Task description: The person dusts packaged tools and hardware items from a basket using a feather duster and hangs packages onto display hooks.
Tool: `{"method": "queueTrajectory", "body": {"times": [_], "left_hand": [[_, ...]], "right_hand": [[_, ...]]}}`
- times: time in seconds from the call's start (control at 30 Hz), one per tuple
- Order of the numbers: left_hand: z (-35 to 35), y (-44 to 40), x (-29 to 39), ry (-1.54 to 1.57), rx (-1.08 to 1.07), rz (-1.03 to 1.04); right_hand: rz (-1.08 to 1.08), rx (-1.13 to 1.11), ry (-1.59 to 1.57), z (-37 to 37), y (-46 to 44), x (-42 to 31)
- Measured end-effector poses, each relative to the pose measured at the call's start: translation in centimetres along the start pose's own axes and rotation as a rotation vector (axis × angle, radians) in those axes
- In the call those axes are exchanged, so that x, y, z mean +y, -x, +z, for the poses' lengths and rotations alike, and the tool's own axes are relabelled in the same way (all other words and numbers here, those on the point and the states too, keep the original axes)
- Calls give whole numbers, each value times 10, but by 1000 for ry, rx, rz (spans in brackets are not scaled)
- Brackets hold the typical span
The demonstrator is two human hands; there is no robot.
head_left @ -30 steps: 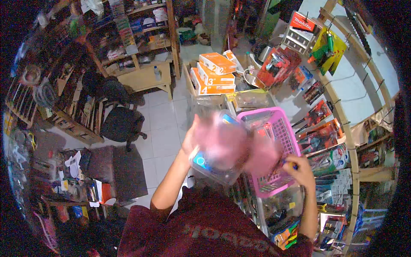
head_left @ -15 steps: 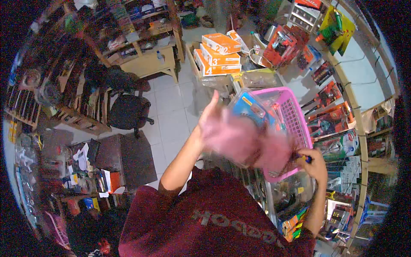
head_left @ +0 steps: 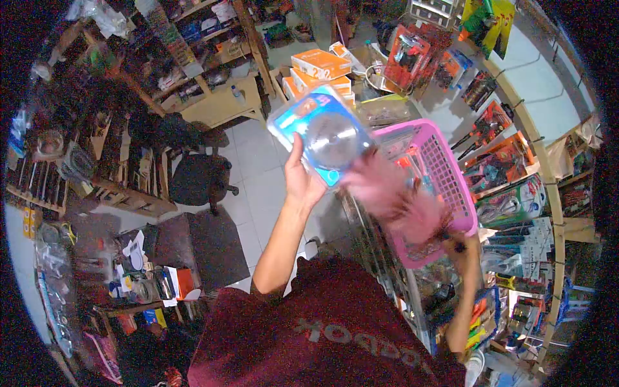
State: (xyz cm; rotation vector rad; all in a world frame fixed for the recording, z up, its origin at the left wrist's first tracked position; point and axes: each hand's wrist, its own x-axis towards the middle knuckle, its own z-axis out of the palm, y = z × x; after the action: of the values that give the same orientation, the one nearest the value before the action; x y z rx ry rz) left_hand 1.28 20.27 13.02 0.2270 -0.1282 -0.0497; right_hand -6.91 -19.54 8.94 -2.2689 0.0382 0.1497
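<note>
My left hand (head_left: 303, 182) holds a blue blister pack with a round saw blade (head_left: 333, 139) by its lower left edge, thumb on the front. My right hand (head_left: 463, 248), partly blurred, is closed around the dark handle end of a feather duster (head_left: 403, 203). The duster's pinkish-brown feathers are smeared by motion. Its far tip reaches the lower right edge of the pack; whether it touches cannot be made out. Under the duster stands a pink plastic basket (head_left: 465, 187) with packaged goods inside, partly hidden by the feathers.
Orange and white boxes (head_left: 320, 65) are stacked beyond the pack. Packaged tools (head_left: 496, 132) hang along the rack at right. A black office chair (head_left: 198, 180) stands on the tiled floor at left, near a dark desk (head_left: 213, 238) and wooden shelves (head_left: 132, 184).
My left hand has moved up and left with the saw blade pack, away from the basket, and its front now shows. The duster has swept off the pack toward the basket.
</note>
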Motion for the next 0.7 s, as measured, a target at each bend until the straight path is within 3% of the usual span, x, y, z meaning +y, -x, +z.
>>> {"method": "queueTrajectory", "body": {"times": [0.07, 0.1, 0.13, 0.23, 0.33, 0.43, 0.53, 0.63, 0.7], "left_hand": [[13, 3, -3, 76, -120, 67], [5, 3, -3, 59, 16, 63], [-1, 3, -5, 77, 10, 60], [-3, 11, -14, 106, 18, 15], [0, 14, -30, 78, 96, 45], [-7, 16, -47, 78, 75, 58], [-6, 22, -59, 43, 95, 65], [-3, 30, -69, 46, 133, 67], [-2, 34, -72, 62, 147, 69]], "right_hand": [[-45, 11, 24, 22, 13, 19], [-68, 15, -42, 32, 23, 22], [-90, 18, -108, 39, 28, 25], [-243, 267, 18, 51, 32, 38], [129, 343, -114, 56, 29, 26], [160, -6, -382, 53, 37, 101], [17, 195, -225, 40, 42, 47], [-107, 70, -179, 24, 37, 61], [-105, 122, -206, 26, 41, 66]]}}
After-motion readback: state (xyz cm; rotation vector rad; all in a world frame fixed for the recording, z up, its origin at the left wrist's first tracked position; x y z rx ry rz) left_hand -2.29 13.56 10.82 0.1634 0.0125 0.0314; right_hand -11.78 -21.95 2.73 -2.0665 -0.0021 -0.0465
